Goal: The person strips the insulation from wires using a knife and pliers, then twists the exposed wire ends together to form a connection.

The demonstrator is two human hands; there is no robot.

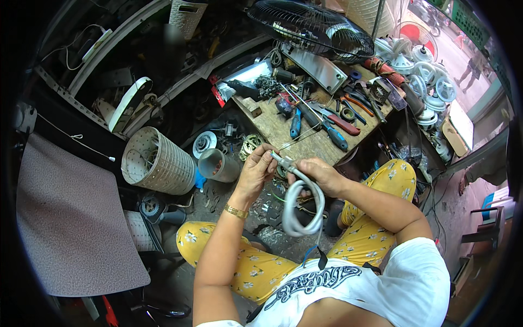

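A coil of grey cable (291, 218) hangs between my knees, below my two hands. My right hand (320, 175) is closed round the upper part of the coil. Close by, my left hand (258, 170) pinches the cable's end, where thin pale wires stick out past the grey jacket. Blue and dark wire ends dangle from the bottom of the coil, in front of my shirt. Just beyond my hands is the near edge of a wooden workboard (264, 122), with a blue-handled screwdriver (296, 124) on it.
Pliers with red handles (346, 126) and other tools crowd the board. A black fan guard (310, 27) stands behind them. To the left are a white perforated basket (163, 163), a small grey bucket (219, 166) and a grey padded seat (71, 218). White plastic parts (427, 82) pile up at far right.
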